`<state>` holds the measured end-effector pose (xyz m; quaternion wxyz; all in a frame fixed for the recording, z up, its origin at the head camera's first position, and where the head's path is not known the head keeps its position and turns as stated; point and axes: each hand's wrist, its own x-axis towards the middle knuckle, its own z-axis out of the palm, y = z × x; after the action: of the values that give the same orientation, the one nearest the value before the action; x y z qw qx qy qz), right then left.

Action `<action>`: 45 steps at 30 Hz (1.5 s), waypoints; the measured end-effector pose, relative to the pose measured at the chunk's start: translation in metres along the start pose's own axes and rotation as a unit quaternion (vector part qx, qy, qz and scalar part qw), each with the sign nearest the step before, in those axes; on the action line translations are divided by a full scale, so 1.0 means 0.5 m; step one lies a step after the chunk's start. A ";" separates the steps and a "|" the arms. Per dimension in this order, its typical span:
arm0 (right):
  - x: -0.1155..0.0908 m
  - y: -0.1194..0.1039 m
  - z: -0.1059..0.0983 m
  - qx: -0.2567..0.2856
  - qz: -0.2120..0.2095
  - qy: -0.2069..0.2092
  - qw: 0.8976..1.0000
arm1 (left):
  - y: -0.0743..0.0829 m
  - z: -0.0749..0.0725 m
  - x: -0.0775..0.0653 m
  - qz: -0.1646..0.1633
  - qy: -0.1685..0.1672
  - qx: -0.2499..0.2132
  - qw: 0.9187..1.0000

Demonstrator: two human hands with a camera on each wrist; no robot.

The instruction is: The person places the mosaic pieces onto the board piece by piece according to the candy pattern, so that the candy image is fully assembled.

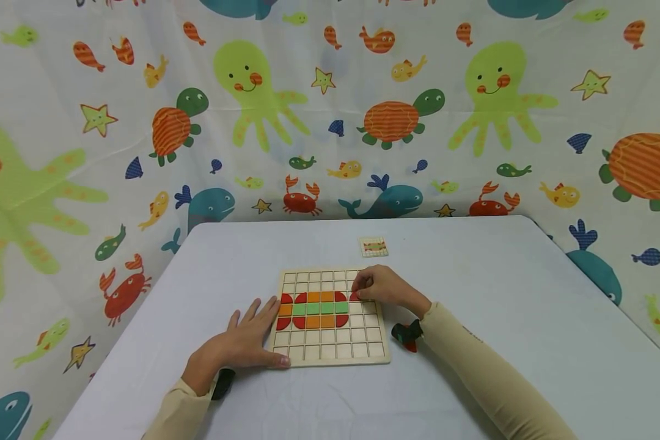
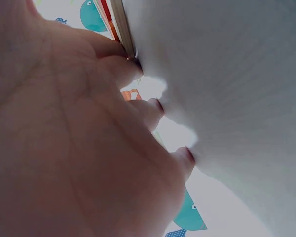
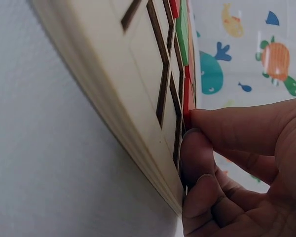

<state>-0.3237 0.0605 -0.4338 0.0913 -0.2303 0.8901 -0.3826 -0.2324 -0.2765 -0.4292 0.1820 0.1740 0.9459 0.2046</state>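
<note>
A square wooden grid board (image 1: 335, 352) lies on the white table, its middle rows partly filled with red quarter-round, orange square and green square tiles (image 1: 313, 308). My right hand (image 1: 387, 285) is over the board's upper right side, pinching a red quarter-round tile (image 1: 354, 297) at its fingertips. In the right wrist view, thumb and index finger meet at that red tile (image 3: 186, 101) close over the grid. My left hand (image 1: 242, 342) rests spread at the board's left side, thumb on the lower left corner and index finger at the left edge. In the left wrist view, fingertips touch the table.
Behind the board lies a small pattern card (image 1: 374, 247) with a similar coloured design. By the right wrist is a small black item (image 1: 406, 332) with red-orange below it. A curtain (image 1: 330, 122) printed with sea animals hangs behind the table.
</note>
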 end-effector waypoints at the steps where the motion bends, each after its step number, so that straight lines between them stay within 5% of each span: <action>1: 0.000 0.000 0.000 0.001 -0.001 0.000 1.000 | 0.001 -0.001 0.000 0.000 -0.001 -0.002 1.000; 22: -0.029 0.009 -0.017 0.041 0.003 -0.013 0.999 | -0.003 0.001 0.001 0.001 -0.001 -0.006 1.000; 32: -0.078 0.011 -0.037 0.069 -0.020 -0.020 0.997 | -0.002 0.004 0.002 0.001 0.002 -0.001 1.000; 45: -0.152 0.034 -0.083 0.022 0.007 -0.018 1.000 | -0.004 0.003 0.002 -0.003 -0.005 -0.006 1.000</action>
<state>-0.2768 0.1338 -0.4186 0.1145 -0.2289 0.8813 -0.3973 -0.2333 -0.2773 -0.4315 0.1881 0.1711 0.9443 0.2091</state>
